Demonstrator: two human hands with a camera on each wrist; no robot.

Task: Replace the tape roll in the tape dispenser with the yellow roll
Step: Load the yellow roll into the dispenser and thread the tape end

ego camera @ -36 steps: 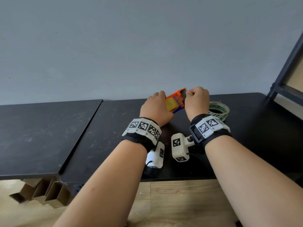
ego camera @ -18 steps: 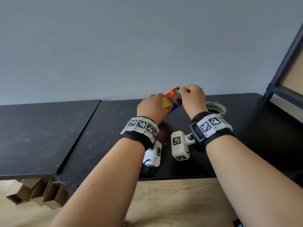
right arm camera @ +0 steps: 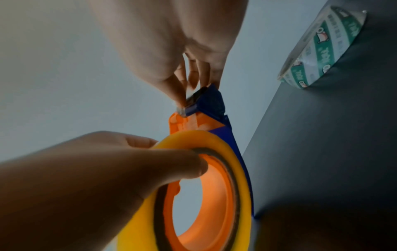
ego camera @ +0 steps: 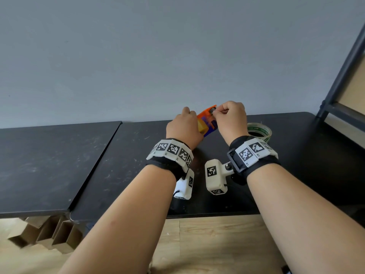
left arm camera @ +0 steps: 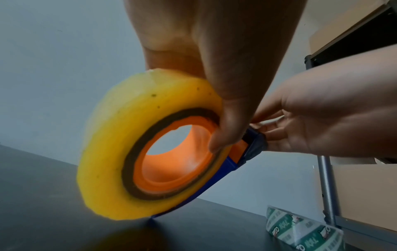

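Nearest the body, the left hand [ego camera: 183, 126] is curled round the translucent yellow tape roll [left arm camera: 137, 146], its thumb hooked over the roll's inner edge and its fingers behind. The roll already sits on the orange plastic hub of the orange-and-blue handheld tape dispenser [ego camera: 207, 120], which the hand tips up so that only the blue lower edge meets the black tabletop [ego camera: 138, 165]. Just beyond, the right hand [ego camera: 230, 119] has its fingers bunched at the dispenser's upper nose, pinching at the small metal cutter piece and what looks like the clear loose end of tape there; how firmly it holds the strip cannot be told. By these signs the swap itself looks done and the step in hand is threading the tape end through to the cutter. The next move would call for drawing the strip taut over the blade while the left hand keeps the roll from spinning off the hub. Farther right, the clear tape roll with green printed labels [ego camera: 259, 131] lies flat on the tabletop, apart from both hands.
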